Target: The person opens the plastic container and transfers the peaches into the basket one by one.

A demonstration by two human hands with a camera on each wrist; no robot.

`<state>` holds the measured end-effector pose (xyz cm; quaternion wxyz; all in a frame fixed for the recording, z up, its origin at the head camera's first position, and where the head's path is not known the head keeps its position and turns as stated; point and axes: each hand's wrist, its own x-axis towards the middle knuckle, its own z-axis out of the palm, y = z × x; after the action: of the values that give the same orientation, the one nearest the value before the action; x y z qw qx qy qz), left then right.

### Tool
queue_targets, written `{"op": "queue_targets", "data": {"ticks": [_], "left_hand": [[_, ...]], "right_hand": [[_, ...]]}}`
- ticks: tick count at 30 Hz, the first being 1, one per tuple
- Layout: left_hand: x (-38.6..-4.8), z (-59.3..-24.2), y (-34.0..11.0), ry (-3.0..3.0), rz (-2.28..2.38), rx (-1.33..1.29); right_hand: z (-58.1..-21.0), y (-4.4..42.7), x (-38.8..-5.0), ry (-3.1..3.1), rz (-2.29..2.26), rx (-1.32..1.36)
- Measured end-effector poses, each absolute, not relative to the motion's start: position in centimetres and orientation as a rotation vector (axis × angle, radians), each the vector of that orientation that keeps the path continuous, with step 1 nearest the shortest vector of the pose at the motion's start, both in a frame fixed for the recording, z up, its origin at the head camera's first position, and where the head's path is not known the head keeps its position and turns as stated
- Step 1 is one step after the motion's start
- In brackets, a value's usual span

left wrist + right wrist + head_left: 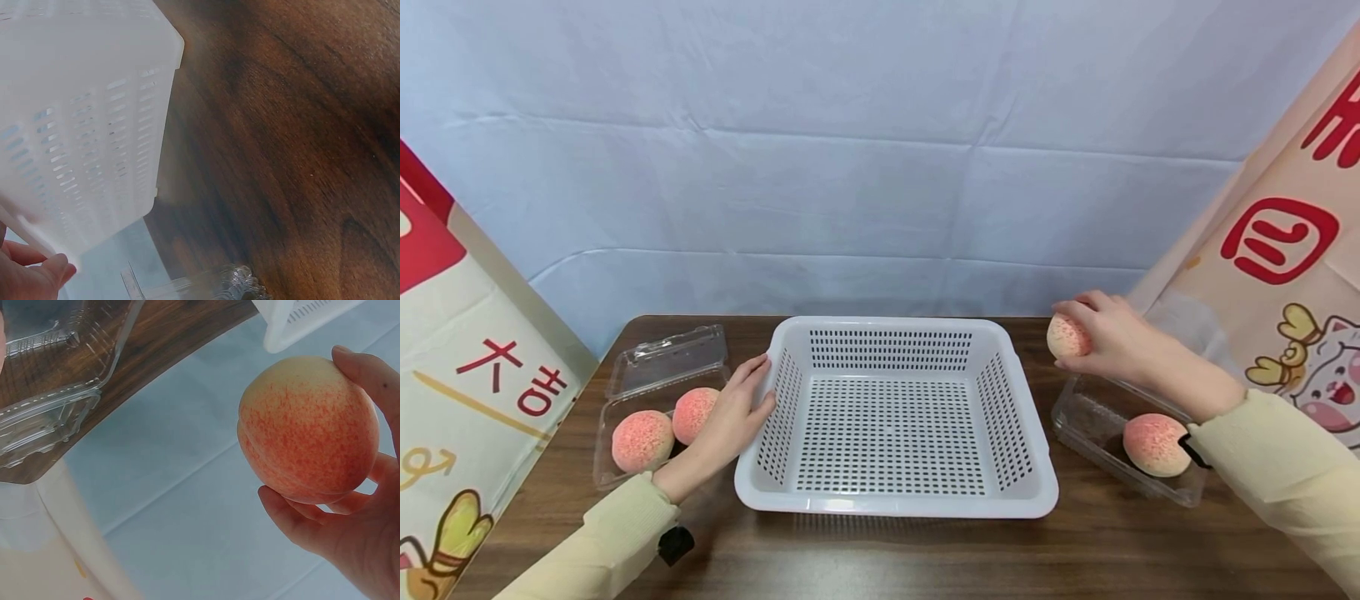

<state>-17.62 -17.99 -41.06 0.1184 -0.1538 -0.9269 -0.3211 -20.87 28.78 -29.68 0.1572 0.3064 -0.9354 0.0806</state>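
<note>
A white perforated basket [895,506] stands in the middle of the table. My left hand [733,417] grips its left rim; in the left wrist view the thumb and fingers [37,275] pinch the edge of the basket [94,56]. My right hand [1112,342] holds a peach [1067,336] in the air, to the right of the basket's back right corner. In the right wrist view the fingers and thumb of that hand [369,531] curl round the peach [309,428]. Nothing lies inside the basket.
On the left, an open clear plastic box [606,454] holds two peaches [642,442]. Another clear box [1078,425] on the right holds one peach [1153,444], under my right forearm. A pale cloth [880,183] hangs behind the table [850,558].
</note>
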Motion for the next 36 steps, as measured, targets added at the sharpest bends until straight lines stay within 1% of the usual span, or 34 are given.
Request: {"op": "queue_targets", "data": {"ticks": [36], "left_hand": [[-17.6,-41.1,-18.0,-2.721,-0.926,-0.449]], "right_hand": [[-28.3,26.0,-20.4,-2.72,0.194,0.913]]}}
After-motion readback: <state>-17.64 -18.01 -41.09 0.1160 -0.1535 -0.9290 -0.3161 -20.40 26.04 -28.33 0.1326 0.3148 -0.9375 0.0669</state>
